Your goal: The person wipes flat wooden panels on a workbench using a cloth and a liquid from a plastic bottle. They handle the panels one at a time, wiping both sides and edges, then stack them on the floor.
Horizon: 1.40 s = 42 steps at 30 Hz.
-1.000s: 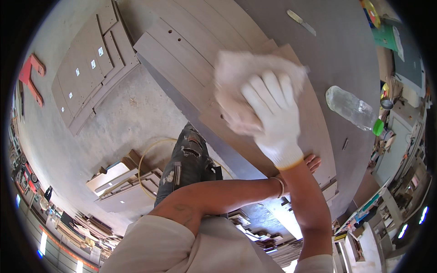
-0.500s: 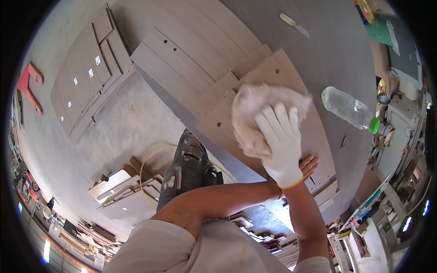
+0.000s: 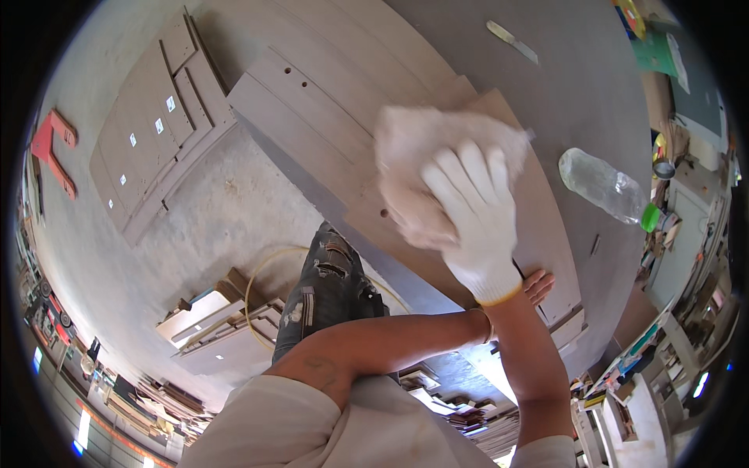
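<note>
My right hand (image 3: 472, 214), in a white knitted glove with a yellow-edged cuff, presses on a bunched pale cloth (image 3: 406, 168). The cloth lies over a brown board (image 3: 541, 222) with drilled holes and is blurred by motion. Crossing beneath my right forearm, my bare left hand (image 3: 538, 287) rests on the board near its near right end. Its visible fingers lie flat and stretched out; the rest is hidden behind the right wrist. More brown panels (image 3: 328, 101) lie flat beside and under the board.
Right of the board lies a clear plastic bottle (image 3: 605, 187) with a green cap. A light-handled knife (image 3: 511, 40) rests farther off on the grey surface (image 3: 538, 93). On the floor at left are stacked panels (image 3: 148, 132) and a red pallet jack (image 3: 56, 148).
My right hand has moved the cloth slightly left and away from me across the board. My left hand stays on the board. The whole view has shifted a little.
</note>
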### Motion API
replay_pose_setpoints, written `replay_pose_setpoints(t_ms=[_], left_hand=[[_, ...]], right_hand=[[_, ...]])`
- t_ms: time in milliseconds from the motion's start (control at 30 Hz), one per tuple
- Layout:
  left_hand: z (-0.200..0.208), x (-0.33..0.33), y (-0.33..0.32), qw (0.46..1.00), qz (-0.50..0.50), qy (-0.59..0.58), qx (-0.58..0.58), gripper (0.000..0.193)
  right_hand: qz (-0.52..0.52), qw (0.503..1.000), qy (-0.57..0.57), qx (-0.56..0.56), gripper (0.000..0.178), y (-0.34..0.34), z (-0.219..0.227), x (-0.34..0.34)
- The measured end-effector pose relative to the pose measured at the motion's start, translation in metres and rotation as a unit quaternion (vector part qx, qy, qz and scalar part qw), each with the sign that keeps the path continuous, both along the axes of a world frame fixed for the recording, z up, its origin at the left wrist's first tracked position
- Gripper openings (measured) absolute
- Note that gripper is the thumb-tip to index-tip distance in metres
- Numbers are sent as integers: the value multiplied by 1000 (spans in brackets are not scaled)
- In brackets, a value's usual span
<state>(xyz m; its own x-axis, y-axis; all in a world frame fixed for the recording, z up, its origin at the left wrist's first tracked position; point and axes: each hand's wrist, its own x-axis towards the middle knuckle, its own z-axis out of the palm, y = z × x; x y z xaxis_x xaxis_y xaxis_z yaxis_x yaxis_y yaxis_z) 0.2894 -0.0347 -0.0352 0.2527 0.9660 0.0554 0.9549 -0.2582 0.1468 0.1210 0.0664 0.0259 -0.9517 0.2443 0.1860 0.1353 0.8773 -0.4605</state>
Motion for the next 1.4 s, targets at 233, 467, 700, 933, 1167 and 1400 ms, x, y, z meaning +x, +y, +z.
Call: replay_pose_setpoints(t_ms=[233, 467, 700, 933, 1167, 1400], left_hand=[[-6, 15, 2, 997, 47, 59, 17, 80], [6, -13, 3, 997, -73, 6, 12, 79], [32, -43, 13, 993, -110, 6, -37, 73], [62, -66, 29, 946, -235, -89, -207, 58], [-4, -7, -9, 895, 7, -447, 5, 53], [13, -32, -7, 891, -56, -418, -166, 50]], right_hand=[[-9, 999, -47, -22, 41, -8, 14, 33], [-50, 996, 62, 26, 36, -5, -4, -30], [-165, 952, 16, -259, 42, 0, 11, 28], [-537, 593, 331, -501, 55, -34, 18, 238], [-438, 885, -33, -154, 37, -38, 38, 180], [-289, 943, -159, -51, 43, 1, 27, 178]])
